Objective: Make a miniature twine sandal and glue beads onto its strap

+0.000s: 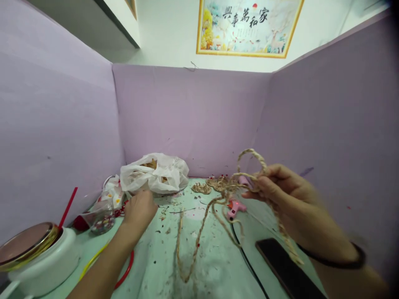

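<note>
My right hand (288,197) pinches a tan jute rope (252,152) between thumb and fingers. A loop of it stands above the fingertips, one end dangles below the palm, and more strands trail leftward down to the table. On the left, my left hand (141,211) is closed like a fist, its fingertips turned away, in front of a white plastic bag (170,172). Red beads (120,211) lie beside it; what the fingers hold, if anything, is hidden. Behind the rope lie coiled rope pieces (201,188) and a pink glue gun (236,209).
A dark phone (286,268) lies at the right front, near the glue gun's black cord (248,261). At left stand a white pot (46,263) with a round mirror-like lid and a clear cup (102,220) of small bits. Purple panels (193,120) enclose the table on three sides.
</note>
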